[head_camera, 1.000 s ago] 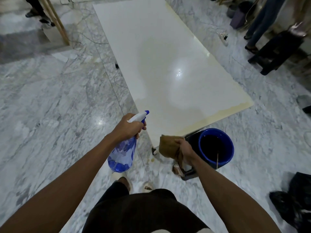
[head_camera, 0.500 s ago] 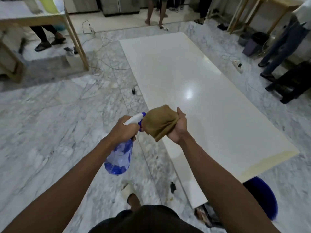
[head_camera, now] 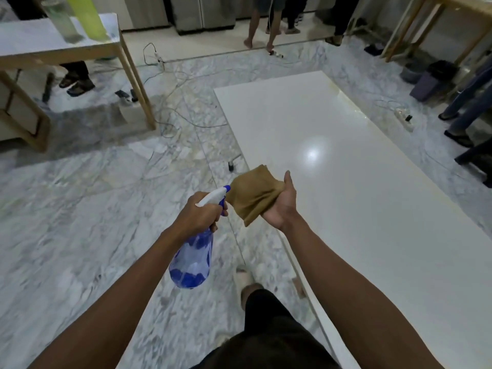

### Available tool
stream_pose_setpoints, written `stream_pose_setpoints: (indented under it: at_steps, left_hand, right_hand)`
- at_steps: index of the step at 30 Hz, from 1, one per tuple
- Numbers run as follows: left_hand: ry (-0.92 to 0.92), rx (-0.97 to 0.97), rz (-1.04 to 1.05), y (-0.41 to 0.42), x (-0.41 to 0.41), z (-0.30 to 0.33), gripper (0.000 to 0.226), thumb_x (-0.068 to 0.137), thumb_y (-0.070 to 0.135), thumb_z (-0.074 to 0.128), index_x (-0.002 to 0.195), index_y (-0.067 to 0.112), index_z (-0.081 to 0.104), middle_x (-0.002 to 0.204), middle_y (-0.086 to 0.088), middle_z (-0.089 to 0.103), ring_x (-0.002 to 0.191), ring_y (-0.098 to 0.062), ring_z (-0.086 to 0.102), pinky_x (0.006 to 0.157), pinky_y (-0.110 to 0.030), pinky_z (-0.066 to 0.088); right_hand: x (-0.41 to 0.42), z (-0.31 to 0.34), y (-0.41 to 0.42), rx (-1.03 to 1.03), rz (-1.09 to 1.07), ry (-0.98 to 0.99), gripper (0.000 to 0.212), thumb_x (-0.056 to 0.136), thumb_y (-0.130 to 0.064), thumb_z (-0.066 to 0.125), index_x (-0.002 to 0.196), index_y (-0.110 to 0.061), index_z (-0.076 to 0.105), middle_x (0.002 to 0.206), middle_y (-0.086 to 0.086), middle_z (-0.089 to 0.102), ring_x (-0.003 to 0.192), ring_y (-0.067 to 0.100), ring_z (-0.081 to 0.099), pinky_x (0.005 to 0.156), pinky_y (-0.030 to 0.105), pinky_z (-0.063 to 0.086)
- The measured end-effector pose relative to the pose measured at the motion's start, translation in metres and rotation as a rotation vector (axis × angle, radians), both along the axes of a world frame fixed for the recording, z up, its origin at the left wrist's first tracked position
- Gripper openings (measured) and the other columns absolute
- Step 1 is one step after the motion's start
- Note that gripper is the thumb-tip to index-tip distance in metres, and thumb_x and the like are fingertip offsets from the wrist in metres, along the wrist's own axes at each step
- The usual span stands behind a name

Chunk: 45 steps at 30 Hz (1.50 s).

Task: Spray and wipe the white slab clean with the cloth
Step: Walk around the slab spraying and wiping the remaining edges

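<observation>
Left hand [head_camera: 198, 218] gripping spray bottle [head_camera: 192, 262], right hand [head_camera: 283, 206] clutching cloth [head_camera: 253, 198], white slab [head_camera: 372, 209] beside, cables [head_camera: 170, 113] beyond

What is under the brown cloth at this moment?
The right hand holds the brown cloth in the air, its fingers beneath. Past it lie the marble floor and the white slab's edge.

looks like some kind of indoor workspace or studio, not a home: big marble floor [head_camera: 80, 209] with cables [head_camera: 170, 107] snaking around at 11 o'clock, wooden-legged worktables [head_camera: 80, 46] at 10 and 2, and a few people's legs [head_camera: 262, 25] standing around at 12
</observation>
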<state>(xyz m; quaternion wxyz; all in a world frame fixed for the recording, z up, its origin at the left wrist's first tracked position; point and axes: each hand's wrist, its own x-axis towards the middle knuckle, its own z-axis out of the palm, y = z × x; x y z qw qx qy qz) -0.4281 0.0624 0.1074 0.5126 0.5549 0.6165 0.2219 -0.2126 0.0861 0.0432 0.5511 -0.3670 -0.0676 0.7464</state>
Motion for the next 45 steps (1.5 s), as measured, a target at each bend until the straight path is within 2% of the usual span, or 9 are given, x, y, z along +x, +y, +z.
stream_pose_setpoints:
  at_steps: [6,10,17,22,29,34,36,39,45]
  left_hand:
    - [0.013,0.049,0.097,0.133,-0.012,-0.009,0.020,0.089,-0.003,0.053,0.081,0.000,0.071,0.062,0.000,0.068,0.049,-0.020,0.058,0.051,-0.031,0.054]
    - [0.052,0.029,0.133,0.216,-0.016,0.000,0.019,0.089,0.000,0.053,0.083,-0.006,0.070,0.049,0.005,0.063,0.039,-0.016,0.055,0.051,-0.032,0.051]
    - [0.050,-0.013,0.255,0.333,-0.032,0.003,0.017,0.085,0.003,0.057,0.088,-0.007,0.071,0.087,-0.024,0.075,0.045,-0.020,0.060,0.051,-0.033,0.052]
    - [0.032,-0.016,0.253,0.402,-0.047,0.002,0.022,0.088,0.008,0.056,0.085,-0.008,0.070,0.087,-0.025,0.075,0.042,-0.018,0.058,0.048,-0.029,0.051]
    - [-0.001,-0.065,0.253,0.486,-0.077,0.002,0.024,0.085,0.015,0.057,0.074,-0.005,0.065,0.062,-0.016,0.065,0.041,-0.017,0.054,0.047,-0.026,0.049]
    - [0.014,-0.054,0.185,0.527,-0.096,-0.006,0.030,0.075,0.010,0.056,0.088,-0.016,0.063,0.077,-0.031,0.069,0.046,-0.025,0.061,0.052,-0.033,0.047]
    - [0.042,-0.055,0.144,0.540,-0.101,-0.011,0.025,0.076,0.005,0.056,0.089,-0.015,0.062,0.075,-0.032,0.065,0.046,-0.026,0.062,0.051,-0.032,0.045]
    - [0.069,-0.075,0.114,0.561,-0.107,-0.017,0.015,0.082,0.001,0.059,0.090,-0.010,0.065,0.072,-0.024,0.063,0.045,-0.024,0.063,0.051,-0.032,0.048]
    - [0.027,-0.116,0.156,0.602,-0.111,-0.028,0.021,0.079,0.007,0.057,0.088,-0.011,0.065,0.094,-0.036,0.067,0.049,-0.025,0.062,0.054,-0.035,0.050]
  right_hand:
    - [-0.018,-0.008,0.153,0.018,0.107,-0.103,0.059,0.098,-0.057,0.043,0.129,-0.011,0.062,0.133,0.014,0.063,0.122,0.029,0.061,0.103,0.046,0.048]
    - [-0.026,0.005,0.249,0.015,0.153,-0.084,0.056,0.102,-0.053,0.037,0.121,-0.010,0.066,0.125,0.015,0.068,0.114,0.028,0.064,0.097,0.044,0.049]
    - [-0.050,0.022,0.378,0.048,0.187,-0.048,0.052,0.100,-0.047,0.043,0.133,-0.010,0.060,0.135,0.014,0.062,0.125,0.029,0.059,0.108,0.046,0.044]
    - [-0.075,0.019,0.444,0.052,0.177,-0.022,0.057,0.102,-0.049,0.036,0.139,-0.008,0.054,0.138,0.015,0.059,0.129,0.030,0.056,0.107,0.045,0.044]
    - [-0.115,0.004,0.521,-0.050,0.093,0.030,0.056,0.101,-0.049,0.041,0.140,-0.010,0.054,0.139,0.016,0.059,0.130,0.033,0.055,0.114,0.050,0.037]
    - [-0.134,-0.018,0.546,-0.103,0.048,0.027,0.056,0.101,-0.046,0.045,0.142,-0.008,0.051,0.140,0.016,0.057,0.131,0.030,0.055,0.109,0.045,0.043]
    - [-0.134,-0.032,0.550,-0.152,0.071,-0.023,0.058,0.101,-0.046,0.045,0.143,-0.007,0.050,0.140,0.016,0.058,0.128,0.029,0.057,0.104,0.044,0.048]
    - [-0.122,-0.047,0.561,-0.209,0.098,-0.144,0.059,0.101,-0.048,0.044,0.142,-0.006,0.050,0.139,0.016,0.058,0.128,0.031,0.057,0.110,0.048,0.042]
    - [-0.064,-0.044,0.626,-0.219,0.053,-0.490,0.041,0.103,-0.042,0.046,0.126,-0.010,0.058,0.125,0.012,0.066,0.115,0.026,0.064,0.102,0.045,0.050]
